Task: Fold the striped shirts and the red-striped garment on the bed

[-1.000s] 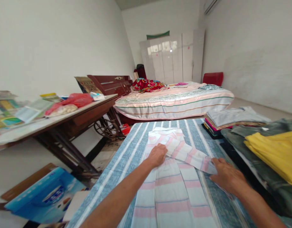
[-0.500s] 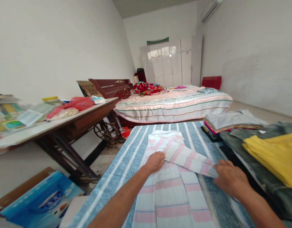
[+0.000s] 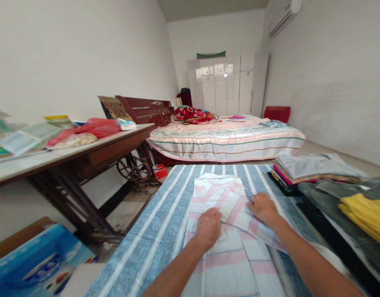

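A striped shirt point(image 3: 230, 264), white with pink bands and thin dark lines, lies partly folded on a blue-and-white striped cloth point(image 3: 159, 231). One sleeve point(image 3: 234, 208) runs across its body and slants down to the right. My left hand point(image 3: 208, 227) is closed on the shirt's fabric near the lower edge of that sleeve. To its right, my right hand point(image 3: 263, 208) pinches the sleeve's upper edge, fingers bent together. Beneath my right forearm the far part of the sleeve is partly hidden.
Folded clothes point(image 3: 322, 165) are stacked at the right, beside dark garments and a yellow one point(image 3: 367, 212). Left of me stands a sewing-machine table point(image 3: 115, 144) bearing a red plastic bag point(image 3: 100, 127). A blue box point(image 3: 44, 264) sits below it. Beyond is a bed point(image 3: 227, 142).
My right hand has moved from the sleeve's outer end up and left, closer to my left hand. My left hand stays on the shirt. The camera view has shifted slightly.
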Motion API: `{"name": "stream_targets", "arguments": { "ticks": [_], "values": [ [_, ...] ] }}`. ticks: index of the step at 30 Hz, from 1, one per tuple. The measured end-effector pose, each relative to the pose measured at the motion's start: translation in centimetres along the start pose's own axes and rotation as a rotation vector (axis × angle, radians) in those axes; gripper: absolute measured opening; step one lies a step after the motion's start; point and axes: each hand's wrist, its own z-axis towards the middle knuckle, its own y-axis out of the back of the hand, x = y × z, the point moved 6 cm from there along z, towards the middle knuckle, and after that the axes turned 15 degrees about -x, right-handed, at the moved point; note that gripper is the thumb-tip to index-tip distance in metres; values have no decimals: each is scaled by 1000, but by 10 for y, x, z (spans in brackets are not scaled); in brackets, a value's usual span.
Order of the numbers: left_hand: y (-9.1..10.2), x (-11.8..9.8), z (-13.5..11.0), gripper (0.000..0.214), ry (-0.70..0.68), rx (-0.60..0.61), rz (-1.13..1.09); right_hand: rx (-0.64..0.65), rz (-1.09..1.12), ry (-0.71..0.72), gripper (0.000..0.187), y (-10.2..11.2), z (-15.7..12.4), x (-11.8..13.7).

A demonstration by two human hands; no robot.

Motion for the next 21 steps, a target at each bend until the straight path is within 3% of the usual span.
{"name": "stream_targets", "arguments": {
  "ticks": [2,11,21],
  "values": [
    [-2,0,-1,24,-9,-31,-14,0,3,21,20,-5,2,7],
    [-4,-1,-4,24,-5,-79,-17,-20,-43,-2,37,-6,4,7],
    [-8,1,-5,26,26,-34,-33,-39,-60,107,34,-13,4,19]
  ]
}}
